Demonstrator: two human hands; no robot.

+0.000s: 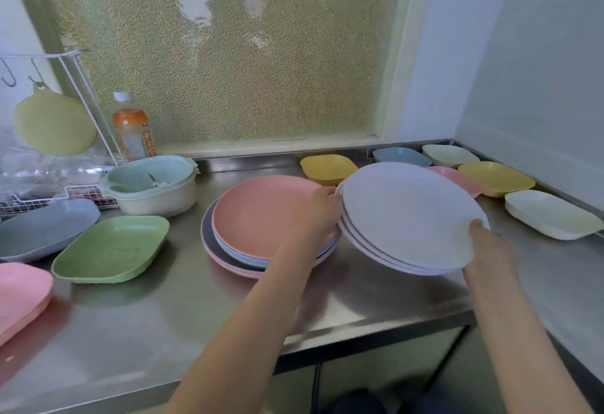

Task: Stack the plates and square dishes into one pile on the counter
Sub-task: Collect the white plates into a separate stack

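Note:
Both hands hold a small stack of pale lilac round plates (408,214) tilted above the steel counter (163,322). My left hand (322,206) grips its left rim; my right hand (490,247) grips its near right rim. Just left of it a pile of round plates with a pink plate on top (261,214) rests on the counter. Square dishes lie around: green (111,250), grey-blue (45,227) and pink (19,296) at the left; yellow (327,168), blue (400,156), cream (449,154), pink (457,178), yellow (495,178) and cream (552,214) at the right.
A lidded cream and mint bowl (153,184) stands behind the green dish. A bottle with an orange label (130,129) and a wire rack (52,184) sit at the back left. Walls close the right corner; the counter's front edge runs below my arms.

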